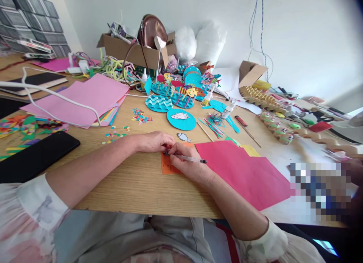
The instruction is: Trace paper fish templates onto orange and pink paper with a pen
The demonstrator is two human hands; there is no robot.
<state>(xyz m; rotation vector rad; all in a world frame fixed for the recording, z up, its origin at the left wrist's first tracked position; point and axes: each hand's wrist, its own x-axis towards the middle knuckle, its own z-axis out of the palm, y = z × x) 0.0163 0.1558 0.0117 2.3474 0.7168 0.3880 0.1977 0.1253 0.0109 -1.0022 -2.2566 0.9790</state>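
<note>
Orange paper lay flat on the table, in from the front edge and directly before you, partly covered by both hands. Your right hand had its fingers drawn narrow around a pen; its writing end pointed left, so its long axis ran nearly parallel to the table's front edge. Your left hand rested at the paper's far left, fingers bent downward; whether they pinched anything, I cannot tell. Key relation: the exposed, dark-marked part of the paper lay left of your right fingers, on the front-edge side of the pen; your right hand was nearer. Paper's long axis: covered, not determinable. A fish cutout lay just beyond both hands, toward the back edge; a red sheet lay right of the paper.
</note>
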